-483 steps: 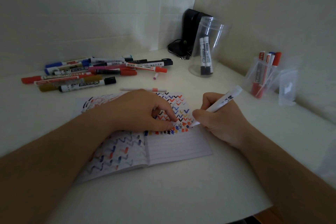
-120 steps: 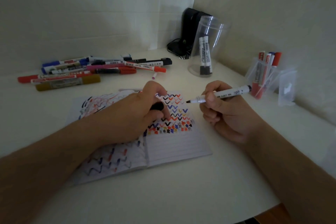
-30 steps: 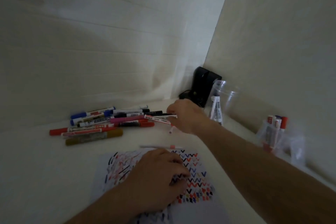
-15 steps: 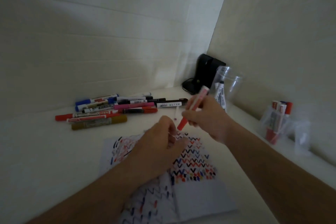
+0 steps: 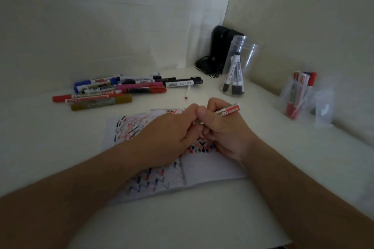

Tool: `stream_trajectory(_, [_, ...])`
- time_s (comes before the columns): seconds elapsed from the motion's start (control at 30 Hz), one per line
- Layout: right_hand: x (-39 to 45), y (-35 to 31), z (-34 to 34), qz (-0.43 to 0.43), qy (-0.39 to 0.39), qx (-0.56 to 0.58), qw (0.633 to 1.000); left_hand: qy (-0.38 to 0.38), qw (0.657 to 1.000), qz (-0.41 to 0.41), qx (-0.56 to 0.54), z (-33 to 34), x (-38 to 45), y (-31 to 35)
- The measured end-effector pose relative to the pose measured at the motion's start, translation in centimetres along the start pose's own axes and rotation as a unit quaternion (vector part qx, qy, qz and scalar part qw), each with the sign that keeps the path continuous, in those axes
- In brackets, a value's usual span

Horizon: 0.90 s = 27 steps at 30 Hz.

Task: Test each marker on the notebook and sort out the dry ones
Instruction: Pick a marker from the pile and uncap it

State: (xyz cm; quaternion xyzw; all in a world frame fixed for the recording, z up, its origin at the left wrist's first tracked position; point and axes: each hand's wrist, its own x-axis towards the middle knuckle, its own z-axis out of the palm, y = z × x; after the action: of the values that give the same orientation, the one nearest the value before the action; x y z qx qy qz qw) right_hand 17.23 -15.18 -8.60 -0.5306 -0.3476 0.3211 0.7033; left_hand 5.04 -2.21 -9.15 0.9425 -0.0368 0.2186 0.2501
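Red marker (image 5: 229,111) sits gripped in the right hand (image 5: 222,127), its labelled barrel poking out to the right above the open notebook (image 5: 212,170). The left hand (image 5: 170,131) meets it, fingers curled against the marker's hidden near end; whether they pinch the cap cannot be told. Far left on the table (image 5: 192,218) lies a heap of markers (image 5: 125,89). Far right, a clear cup (image 5: 240,66) holds two markers, and a plastic bag (image 5: 299,95) holds more.

Black device with cable (image 5: 219,54) in the corner, white table (image 5: 202,218), pale walls (image 5: 101,16)
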Motion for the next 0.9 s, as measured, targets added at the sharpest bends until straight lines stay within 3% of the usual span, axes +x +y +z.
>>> stream_trajectory(0.47, [-0.2,-0.6,-1.1,-0.011,-0.036,-0.027,0.999,-0.02,0.998,-0.053,-0.035,0.0,0.2,0.0])
stream_trajectory(0.57, [-0.2,-2.9,-2.7,-0.003,-0.02,-0.04,0.999,-0.063,0.991,-0.112,-0.021,-0.4,-0.1,0.4])
stream_trajectory(0.67, [-1.3,-5.7,-5.8,0.04,0.02,-0.03,0.999,-0.128,0.983,-0.104,0.075,-0.5,-0.3,0.7])
stream_trajectory(0.8, [-3.3,-4.3,-7.8,0.076,0.023,-0.158,0.984,-0.156,0.974,-0.075,0.147,0.0,0.0,0.8])
stream_trajectory(0.9, [-3.4,-1.7,-7.3,0.045,0.086,-0.235,0.967,-0.164,0.971,-0.067,0.16,0.3,0.2,1.0])
